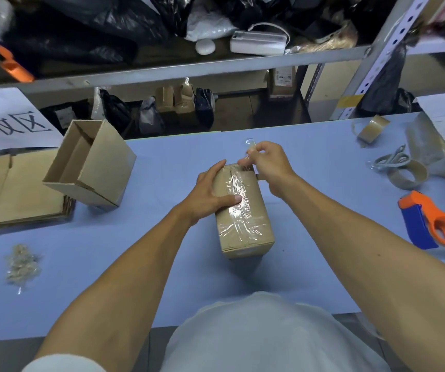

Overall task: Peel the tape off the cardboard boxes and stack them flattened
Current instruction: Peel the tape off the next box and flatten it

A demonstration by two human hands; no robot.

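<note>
A small sealed cardboard box (pixel 245 237) lies on the blue table (pixel 162 264) in front of me, with clear tape (pixel 239 205) running along its top. My left hand (pixel 210 191) presses on the box's left side, thumb on the tape. At the box's far end my right hand (pixel 267 165) pinches a lifted end of the clear tape. An open empty box (pixel 92 162) stands tilted at the left. It leans on a stack of flattened cardboard (pixel 20 189).
A wad of peeled tape (pixel 21 264) lies at the near left. At the right are an orange and blue tape dispenser (pixel 433 221), tape rolls (pixel 406 174), scissors (pixel 393 158) and a further roll (pixel 371 128). Metal shelving (pixel 189 68) with bags stands behind the table.
</note>
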